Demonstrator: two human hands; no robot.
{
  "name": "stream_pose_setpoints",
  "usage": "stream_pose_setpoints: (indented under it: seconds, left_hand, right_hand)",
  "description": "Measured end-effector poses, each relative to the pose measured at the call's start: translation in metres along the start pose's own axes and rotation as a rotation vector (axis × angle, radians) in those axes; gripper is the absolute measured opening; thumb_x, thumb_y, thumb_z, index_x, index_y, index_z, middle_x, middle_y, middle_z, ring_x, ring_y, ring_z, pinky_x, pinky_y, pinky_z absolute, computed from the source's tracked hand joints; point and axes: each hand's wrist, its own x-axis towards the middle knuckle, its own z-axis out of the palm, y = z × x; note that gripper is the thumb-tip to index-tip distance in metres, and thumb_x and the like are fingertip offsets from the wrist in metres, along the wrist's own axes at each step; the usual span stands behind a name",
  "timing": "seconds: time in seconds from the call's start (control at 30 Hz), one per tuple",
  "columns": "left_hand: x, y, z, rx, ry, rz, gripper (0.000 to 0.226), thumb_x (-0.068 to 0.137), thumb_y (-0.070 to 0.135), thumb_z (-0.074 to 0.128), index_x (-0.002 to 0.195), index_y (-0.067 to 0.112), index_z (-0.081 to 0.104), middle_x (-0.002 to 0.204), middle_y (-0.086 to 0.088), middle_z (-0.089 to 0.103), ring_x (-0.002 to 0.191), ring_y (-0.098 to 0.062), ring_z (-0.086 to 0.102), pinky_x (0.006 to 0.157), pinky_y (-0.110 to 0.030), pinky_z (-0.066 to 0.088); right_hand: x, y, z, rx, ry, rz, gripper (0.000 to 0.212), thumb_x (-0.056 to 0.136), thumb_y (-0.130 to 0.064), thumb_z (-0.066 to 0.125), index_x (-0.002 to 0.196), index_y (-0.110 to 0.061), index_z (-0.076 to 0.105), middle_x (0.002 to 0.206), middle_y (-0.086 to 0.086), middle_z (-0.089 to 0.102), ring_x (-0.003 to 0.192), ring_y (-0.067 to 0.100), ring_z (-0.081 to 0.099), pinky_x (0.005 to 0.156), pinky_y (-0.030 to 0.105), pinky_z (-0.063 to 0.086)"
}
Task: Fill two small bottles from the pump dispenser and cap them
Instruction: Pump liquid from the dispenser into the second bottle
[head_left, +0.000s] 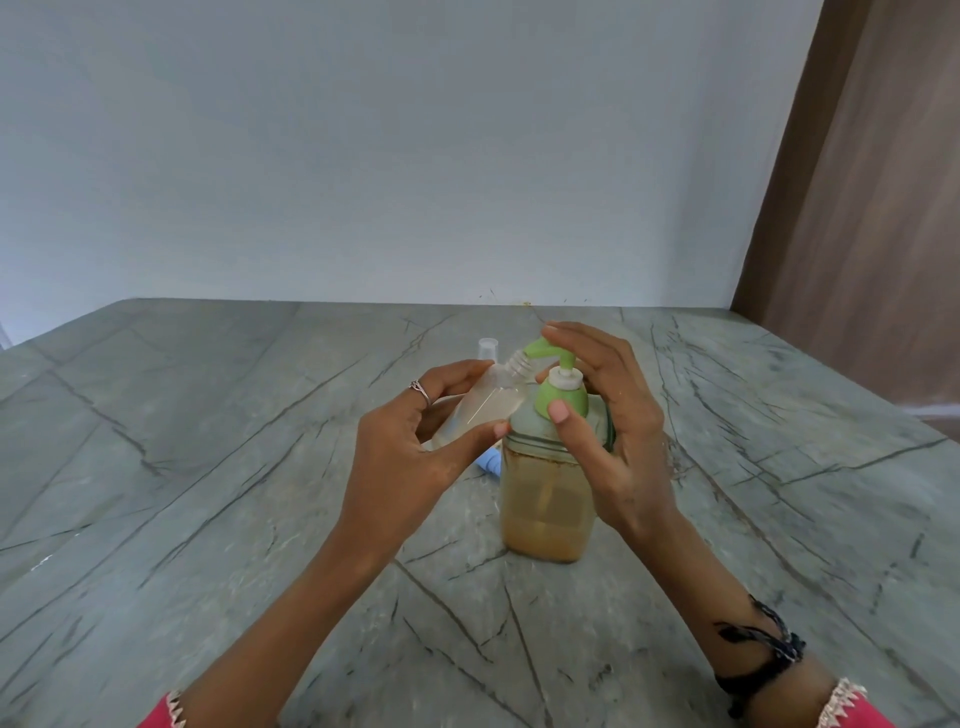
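The pump dispenser (546, 488), a clear square jar of amber-brown liquid with darker sediment at its base, stands upright on the grey veined stone counter (208, 467), in the middle of the surface and nearer the far edge than the near one. Its green pump head (550, 358) sits on a white collar, the spout pointing left. The right hand (608, 421) rests over the pump: fingers lie on top of the head, slightly spread, and the thumb presses the green dome just below the collar. The left hand (415, 441) grips a small clear bottle (480, 408), thumb on the near side and fingers curled round the far side, a ring on one finger. The bottle is tilted, its open threaded neck raised to the right and meeting the spout tip; pale liquid is visible inside. Behind the left hand, towards the far edge, a clear cap (488, 348) stands upright. A pale blue object (489, 464) lies on the counter just left of the jar, mostly hidden by the left hand.
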Motion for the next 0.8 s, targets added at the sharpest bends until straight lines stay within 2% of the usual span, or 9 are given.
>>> stream_pose_setpoints:
  seconds: [0.13,0.3,0.43,0.53,0.6,0.7,0.8]
  left_hand:
    - [0.0006,0.0005,0.0003,-0.005,-0.002,0.003,0.045,0.067,0.030,0.071,0.111,0.027,0.061,0.105,0.019,0.064,0.098,0.006,0.061,0.080,-0.010,0.049]
    - [0.0007,-0.0002,0.0006,-0.022,-0.008,0.004,0.046,0.068,0.029,0.071,0.112,0.024,0.061,0.107,0.015,0.065,0.099,0.002,0.063,0.081,-0.013,0.051]
    - [-0.0002,0.0006,0.0007,-0.032,-0.010,0.000,0.046,0.067,0.029,0.071,0.112,0.024,0.061,0.107,0.014,0.066,0.098,0.001,0.063,0.080,-0.015,0.052]
    - [-0.0003,-0.0001,0.0002,-0.023,-0.013,0.001,0.044,0.067,0.029,0.071,0.110,0.029,0.060,0.105,0.020,0.064,0.097,0.006,0.062,0.079,-0.011,0.050]
    - [-0.0002,-0.0017,-0.0006,-0.006,-0.008,-0.005,0.043,0.068,0.029,0.071,0.109,0.031,0.060,0.104,0.023,0.063,0.097,0.007,0.061,0.080,-0.012,0.050]
    - [-0.0002,-0.0032,-0.0013,-0.009,-0.001,-0.022,0.043,0.069,0.024,0.074,0.110,0.025,0.062,0.105,0.016,0.066,0.097,0.001,0.063,0.084,-0.019,0.053]
    - [0.0001,-0.0021,-0.0008,-0.021,-0.003,-0.030,0.044,0.069,0.024,0.073,0.111,0.023,0.063,0.105,0.013,0.067,0.097,-0.001,0.064,0.084,-0.021,0.053]
  right_hand:
    - [0.0007,-0.0002,0.0018,-0.016,0.018,-0.014,0.035,0.087,-0.026,0.049,0.121,-0.017,0.053,0.120,-0.008,0.052,0.115,-0.001,0.050,0.096,0.016,0.040]
    - [0.0046,0.0000,0.0033,-0.064,0.065,-0.045,0.029,0.086,-0.023,0.053,0.112,-0.012,0.059,0.111,-0.003,0.055,0.107,-0.002,0.053,0.090,0.015,0.042]
    - [0.0061,0.0013,0.0048,-0.085,0.108,-0.072,0.023,0.084,-0.020,0.058,0.105,-0.013,0.061,0.104,-0.004,0.056,0.101,-0.005,0.053,0.086,0.013,0.043]
    - [0.0066,0.0003,0.0043,-0.122,0.123,-0.080,0.021,0.084,-0.018,0.059,0.100,-0.007,0.065,0.098,0.001,0.059,0.095,-0.006,0.053,0.082,0.012,0.042]
    - [0.0071,-0.0020,0.0042,-0.151,0.124,-0.074,0.021,0.083,-0.019,0.058,0.098,-0.006,0.067,0.095,-0.002,0.058,0.090,-0.001,0.056,0.078,0.017,0.045]
    - [0.0070,-0.0043,0.0045,-0.175,0.126,-0.055,0.023,0.083,-0.022,0.057,0.097,-0.007,0.068,0.095,-0.005,0.058,0.087,0.008,0.059,0.075,0.031,0.050]
    - [0.0047,-0.0032,0.0037,-0.156,0.108,-0.047,0.025,0.085,-0.022,0.056,0.104,-0.008,0.066,0.101,-0.002,0.059,0.094,0.004,0.058,0.081,0.021,0.047]
